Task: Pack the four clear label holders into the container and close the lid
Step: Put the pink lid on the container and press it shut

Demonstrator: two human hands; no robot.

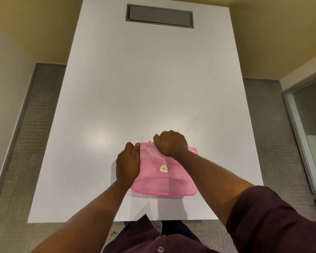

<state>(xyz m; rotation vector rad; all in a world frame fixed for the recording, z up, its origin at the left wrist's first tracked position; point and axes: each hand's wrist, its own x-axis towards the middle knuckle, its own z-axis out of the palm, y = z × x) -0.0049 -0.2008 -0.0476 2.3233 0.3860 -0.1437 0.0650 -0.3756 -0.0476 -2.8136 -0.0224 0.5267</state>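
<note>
Near the table's (135, 79) front edge sits your translucent pink container (164, 181), rounded-cornered, lid (153, 157) on. Your left hand (127, 164) grips its left rim; your right hand (171, 143), fingers curled, presses the far edge.

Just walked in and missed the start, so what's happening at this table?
A person stands at a white table working on a pink container near its front edge. The pink lid lies over it. The left hand grips the container's left side, thumb on the rim. The right hand, fingers curled, presses down at the far edge. Faint clear shapes show through the lid, but I cannot count label holders or tell whether the lid is fully shut.
</note>
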